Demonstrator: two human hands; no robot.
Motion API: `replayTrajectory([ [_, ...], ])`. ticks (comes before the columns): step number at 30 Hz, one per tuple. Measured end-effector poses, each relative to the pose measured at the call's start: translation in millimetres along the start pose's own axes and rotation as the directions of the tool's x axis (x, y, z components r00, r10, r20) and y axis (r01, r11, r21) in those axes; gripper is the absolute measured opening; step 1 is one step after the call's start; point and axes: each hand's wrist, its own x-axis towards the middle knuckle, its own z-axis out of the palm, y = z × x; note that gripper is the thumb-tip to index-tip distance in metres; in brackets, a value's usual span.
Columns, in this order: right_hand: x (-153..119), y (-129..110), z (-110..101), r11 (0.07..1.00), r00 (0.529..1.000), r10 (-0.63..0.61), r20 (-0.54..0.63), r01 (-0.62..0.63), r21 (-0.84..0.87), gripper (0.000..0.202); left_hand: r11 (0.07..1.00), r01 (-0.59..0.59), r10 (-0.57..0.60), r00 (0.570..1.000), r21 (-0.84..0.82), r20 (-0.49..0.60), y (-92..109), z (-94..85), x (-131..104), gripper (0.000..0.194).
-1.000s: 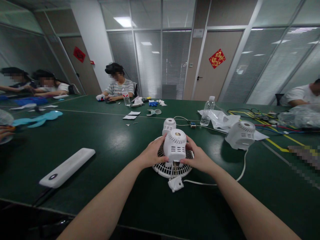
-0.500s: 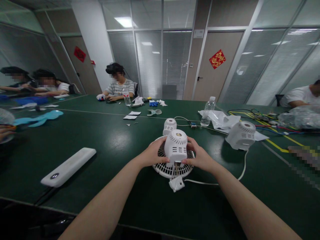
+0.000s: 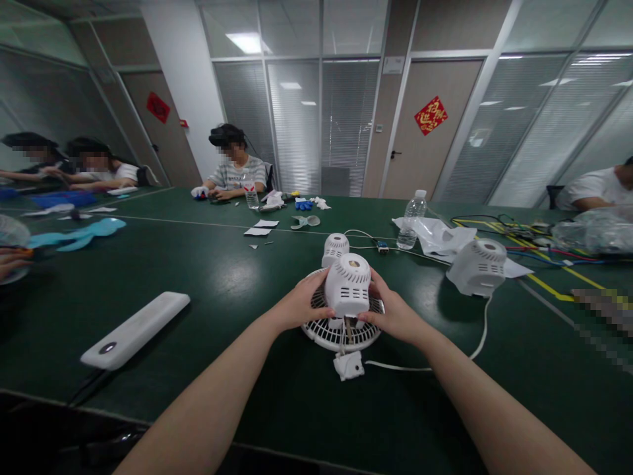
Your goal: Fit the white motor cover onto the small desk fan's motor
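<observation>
Between my two hands is a white vented fan motor housing (image 3: 348, 290), its rounded end up. My left hand (image 3: 307, 305) is closed on its left side and my right hand (image 3: 388, 307) on its right, with the thumbs near the lower front edge. Under it lies a round white fan grille (image 3: 326, 338), partly covered by the housing and my hands. A small white plastic part (image 3: 349, 366) hangs by wires at the front of the grille, and a white cable (image 3: 400, 367) runs from beside it to the right.
Another white housing (image 3: 336, 248) stands just behind, and a third (image 3: 479, 265) to the right. A white power bank-like object (image 3: 138, 330) lies at left. A water bottle (image 3: 413, 221) and plastic bag (image 3: 440, 236) are farther back. Other people sit around the green table (image 3: 212, 264).
The housing has risen slightly between my hands, showing more of the parts under its front edge. The small white part has turned a little.
</observation>
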Motion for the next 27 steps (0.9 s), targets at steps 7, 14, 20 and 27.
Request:
replayTrajectory([
  [7,-0.6,-0.8,-0.4,1.0,1.0,0.004,0.007,-0.004,0.0,0.103,1.0,-0.002,0.002,1.0,-0.021,-0.014,-0.9,0.9,0.5,0.09],
  [14,-0.6,-2.2,-0.1,1.0,0.999,-0.028,0.029,0.028,-0.004,0.103,0.999,-0.01,0.008,0.999,-0.043,-0.036,-0.3,3.0,2.0,0.089],
  [20,0.9,-0.7,0.7,0.999,1.0,-0.007,-0.023,0.006,-0.039,0.095,0.996,0.029,-0.033,0.998,-0.079,-0.054,0.4,2.1,0.5,0.09],
  [27,-0.5,2.8,-1.7,1.0,1.0,-0.011,-0.011,0.011,-0.008,0.095,0.993,0.043,-0.047,0.999,-0.113,-0.027,-1.1,2.2,1.1,0.086],
])
